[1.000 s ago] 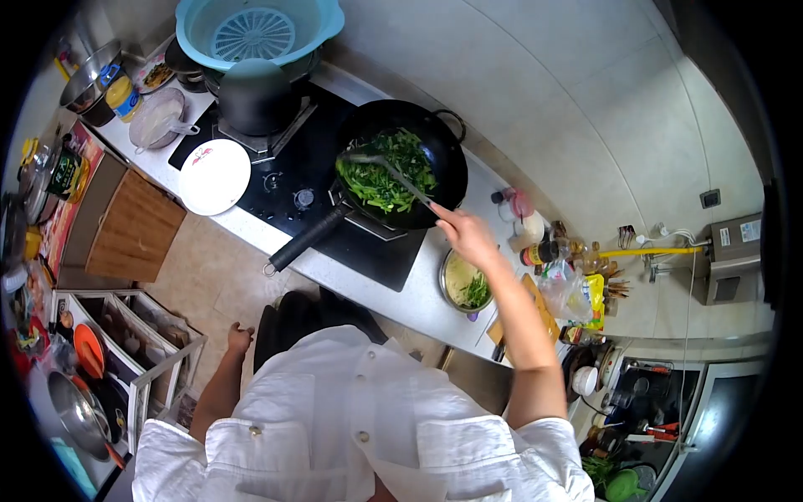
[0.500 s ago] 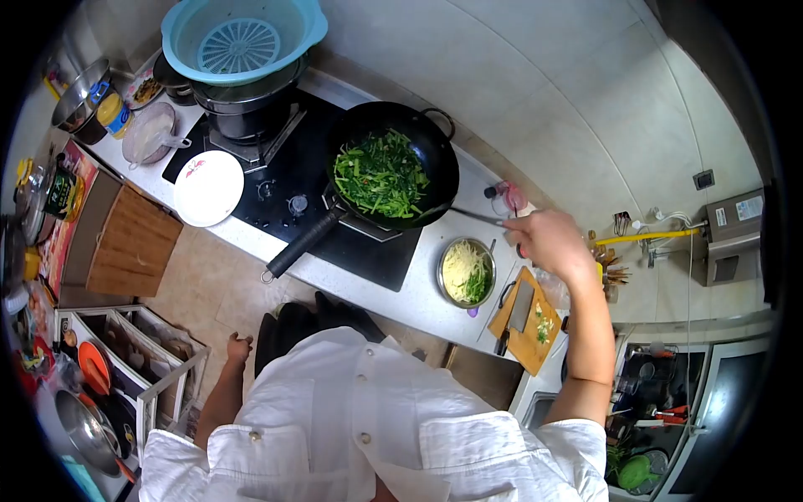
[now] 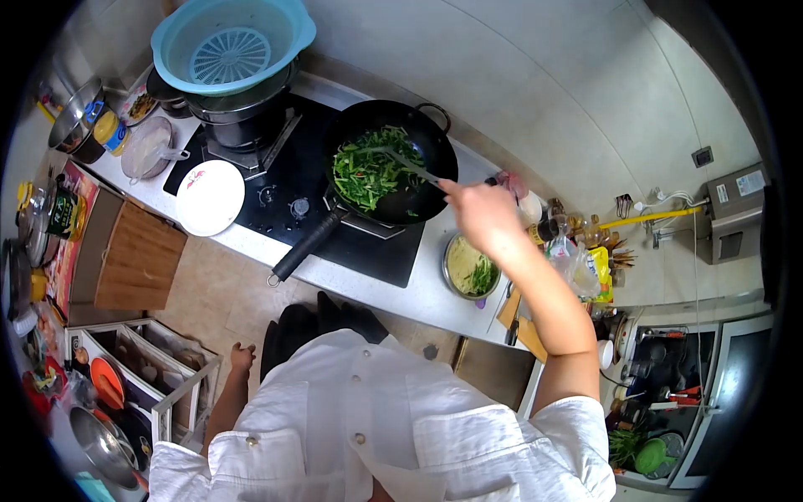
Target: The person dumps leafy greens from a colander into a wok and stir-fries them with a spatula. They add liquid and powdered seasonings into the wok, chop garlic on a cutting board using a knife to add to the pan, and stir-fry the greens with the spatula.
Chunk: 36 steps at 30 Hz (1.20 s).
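A black wok stands on the stove with chopped green vegetables in it. My right hand, beyond the wok's right edge, is closed on the handle of a metal spatula, whose head lies among the greens. The wok's long black handle points toward my body and nothing holds it. My left hand hangs low beside my legs over the floor, fingers slightly apart, holding nothing. Just right of the stove, partly below my right forearm, sits a metal bowl of pale shreds and chopped greens.
A white plate lies at the stove's left edge. Behind it, a blue basin rests on a lidded pot. My forearm partly covers a cutting board. Bottles line the wall; a rack stands lower left.
My right hand has swung back left from beyond the wok's right side, bringing the spatula into the greens again. The greens have shifted inside the wok. My left hand still hangs low.
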Available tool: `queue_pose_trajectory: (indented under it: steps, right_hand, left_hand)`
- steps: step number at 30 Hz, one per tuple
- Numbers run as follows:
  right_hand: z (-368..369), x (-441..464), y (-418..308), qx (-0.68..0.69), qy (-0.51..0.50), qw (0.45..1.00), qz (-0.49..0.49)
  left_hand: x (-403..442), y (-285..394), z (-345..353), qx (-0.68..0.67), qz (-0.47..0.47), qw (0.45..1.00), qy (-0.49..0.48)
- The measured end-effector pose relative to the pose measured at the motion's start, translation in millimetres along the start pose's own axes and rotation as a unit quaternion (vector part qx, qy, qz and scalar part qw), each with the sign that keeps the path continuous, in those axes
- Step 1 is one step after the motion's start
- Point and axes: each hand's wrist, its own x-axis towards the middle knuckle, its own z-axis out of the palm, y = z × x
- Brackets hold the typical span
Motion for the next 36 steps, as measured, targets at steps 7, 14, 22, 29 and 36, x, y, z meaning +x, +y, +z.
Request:
queue_pose_trajectory:
  steps: [7, 14, 22, 29, 36]
  right_hand:
    - [2, -30, 29, 0.01, -0.047, 0.998, -0.047]
    - [-18, -21, -25, -0.026, -0.091, 0.992, -0.083]
    - [-54, 6, 16, -0.054, -0.1, 0.993, 0.014]
    - [-9, 34, 34, -0.1, -0.12, 0.985, 0.07]
    - [40, 39, 36, -0.036, -0.122, 0.98, 0.151]
  left_hand:
    - [-14, 5, -9, -0.021, -0.009, 1.0, -0.011]
    - [9, -1, -16, -0.001, -0.02, 1.0, -0.019]
    - [13, 37, -18, -0.039, 0.049, 0.997, -0.043]
    - [23, 12, -25, -0.044, -0.017, 0.998, -0.051]
    - [44, 15, -40, -0.031, 0.003, 0.999, -0.039]
